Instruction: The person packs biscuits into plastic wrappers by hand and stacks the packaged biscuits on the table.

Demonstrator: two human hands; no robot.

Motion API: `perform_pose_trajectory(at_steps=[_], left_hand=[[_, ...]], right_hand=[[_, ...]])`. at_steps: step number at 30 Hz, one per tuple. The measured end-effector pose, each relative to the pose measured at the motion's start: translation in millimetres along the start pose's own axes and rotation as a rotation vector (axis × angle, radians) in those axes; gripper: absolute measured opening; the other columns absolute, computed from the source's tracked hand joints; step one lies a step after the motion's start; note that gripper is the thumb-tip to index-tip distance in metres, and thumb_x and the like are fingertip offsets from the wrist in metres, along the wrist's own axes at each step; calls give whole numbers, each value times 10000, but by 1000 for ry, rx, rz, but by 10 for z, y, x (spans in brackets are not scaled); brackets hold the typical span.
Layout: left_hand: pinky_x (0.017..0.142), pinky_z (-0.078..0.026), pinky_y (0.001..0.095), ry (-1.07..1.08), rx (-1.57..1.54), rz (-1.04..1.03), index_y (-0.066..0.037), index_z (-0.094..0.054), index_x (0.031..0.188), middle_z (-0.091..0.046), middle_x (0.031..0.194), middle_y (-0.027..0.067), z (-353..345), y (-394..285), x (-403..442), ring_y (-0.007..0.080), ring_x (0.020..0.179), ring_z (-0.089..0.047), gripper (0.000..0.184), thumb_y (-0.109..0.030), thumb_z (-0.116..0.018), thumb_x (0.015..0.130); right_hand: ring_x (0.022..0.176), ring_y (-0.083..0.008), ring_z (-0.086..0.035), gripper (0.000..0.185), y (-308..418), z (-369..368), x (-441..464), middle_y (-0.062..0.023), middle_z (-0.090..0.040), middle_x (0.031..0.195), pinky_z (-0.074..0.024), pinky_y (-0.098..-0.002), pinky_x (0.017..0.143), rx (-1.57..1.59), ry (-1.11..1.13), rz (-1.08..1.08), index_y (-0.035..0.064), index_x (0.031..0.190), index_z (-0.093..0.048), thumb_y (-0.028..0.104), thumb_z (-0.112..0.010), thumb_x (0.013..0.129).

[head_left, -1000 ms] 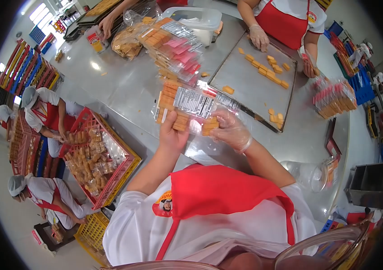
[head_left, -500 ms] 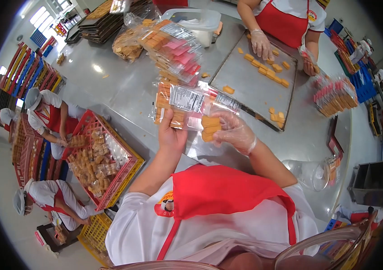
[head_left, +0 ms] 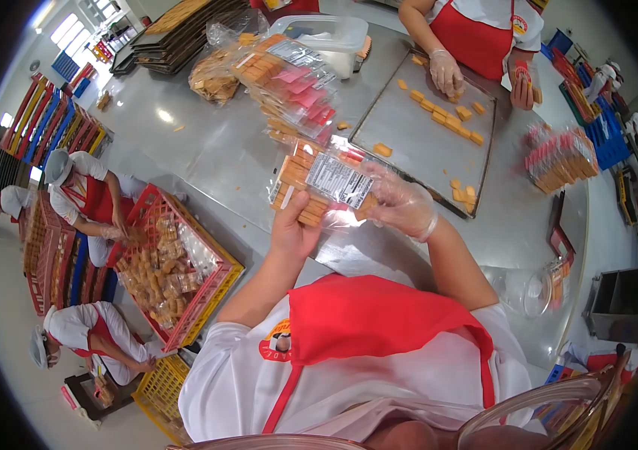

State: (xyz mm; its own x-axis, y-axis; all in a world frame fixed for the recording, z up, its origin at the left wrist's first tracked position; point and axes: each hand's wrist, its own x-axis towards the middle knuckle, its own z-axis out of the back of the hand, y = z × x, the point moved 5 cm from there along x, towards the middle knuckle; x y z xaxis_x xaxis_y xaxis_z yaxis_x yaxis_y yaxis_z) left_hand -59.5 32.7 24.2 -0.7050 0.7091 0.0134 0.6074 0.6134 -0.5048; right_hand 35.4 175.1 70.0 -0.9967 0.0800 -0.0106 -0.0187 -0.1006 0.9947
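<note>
Packet label (head_left: 340,180) — fine print is too small to read; opposite co-worker (head_left: 470,41) — top edge cuts off the head.

A food-packing room, as the metal table (head_left: 206,157), bagged biscuits (head_left: 304,165), stacked crates (head_left: 55,124) and aproned workers (head_left: 469,37) show

Metal tabletop (head_left: 206,161) in front of me, shiny grey, light glaring off it in spots. Pale wall (head_left: 43,52) far left, bright window (head_left: 71,34) with slats across it. Pale floor (head_left: 605,234) past the tabletop's right edge. Coloured crates (head_left: 52,124) stacked to my left, blue ones to my right. Room brightly lit.
</note>
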Motion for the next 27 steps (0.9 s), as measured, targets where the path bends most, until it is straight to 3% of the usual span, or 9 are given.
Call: perform_pose_trajectory(at_steps=[5,8,11,17,20,21,23,24,27], left_hand=[[885,-410,361,12,-29,-19,-75,-389,1213,-514,1130,59,-82,39,-19,207,1040,-499,438,-145,-541,809],[872,-419,355,0,-4,-55,-87,-388,1215,-511,1131,59,-123,67,-64,199,1034,-501,442,-152,-548,807],[864,-424,348,-35,22,-121,-97,-384,1217,-510,1130,56,-135,60,-53,193,1029,-503,444,-152,-547,808],[873,-416,355,144,-92,75,-103,-380,1220,-509,1130,50,-344,172,-132,200,1033,-501,450,-162,-553,809],[931,-375,390,93,-23,88,-98,-354,1242,-463,1200,54,-158,277,-133,209,1108,-448,494,-218,-562,810],[942,-365,398,96,-24,120,-94,-348,1247,-451,1217,55,-194,259,-145,211,1124,-436,510,-233,-567,808],[956,-349,411,348,-264,295,-77,-330,1256,-420,1251,73,-407,184,-210,219,1147,-413,578,-285,-592,786],[963,-341,418,470,-384,392,-69,-321,1261,-404,1267,81,-505,129,-261,223,1159,-402,613,-311,-605,775],[930,-370,383,421,-128,376,-63,-361,1243,-439,1236,110,-204,-15,-245,219,1131,-434,640,-276,-673,728]], right_hand=[[886,-129,-522,579,24,-76,-3,-52,-451,1174,-457,-219,677,486,-125,-113,97,1234,-392,14,-628,712],[962,-168,-526,632,19,-193,69,-56,-426,1221,-475,-244,727,788,-155,-82,110,1248,-371,-27,-633,689],[1025,-172,-506,653,102,-246,77,-53,-414,1248,-470,-262,771,848,-134,65,105,1244,-376,-45,-647,670],[1090,-161,-467,604,-9,-241,59,-60,-463,1216,-418,-276,881,672,-126,101,77,1222,-414,-41,-650,680],[1076,-140,-481,592,78,-133,106,-53,-512,1181,-396,-279,906,-40,-175,269,63,1233,-411,78,-674,703],[1068,-135,-487,575,110,-141,99,-54,-519,1173,-397,-272,900,18,-144,274,66,1229,-420,89,-669,711],[1053,-126,-498,542,219,-137,66,-55,-532,1157,-399,-258,888,137,-92,287,72,1220,-438,112,-658,727],[1058,-134,-490,553,268,-144,28,-57,-511,1177,-388,-266,901,17,-6,310,62,1225,-430,81,-656,721],[1060,-153,-478,585,290,-164,-93,-57,-473,1213,-365,-277,921,-201,199,282,47,1243,-408,18,-644,708]])
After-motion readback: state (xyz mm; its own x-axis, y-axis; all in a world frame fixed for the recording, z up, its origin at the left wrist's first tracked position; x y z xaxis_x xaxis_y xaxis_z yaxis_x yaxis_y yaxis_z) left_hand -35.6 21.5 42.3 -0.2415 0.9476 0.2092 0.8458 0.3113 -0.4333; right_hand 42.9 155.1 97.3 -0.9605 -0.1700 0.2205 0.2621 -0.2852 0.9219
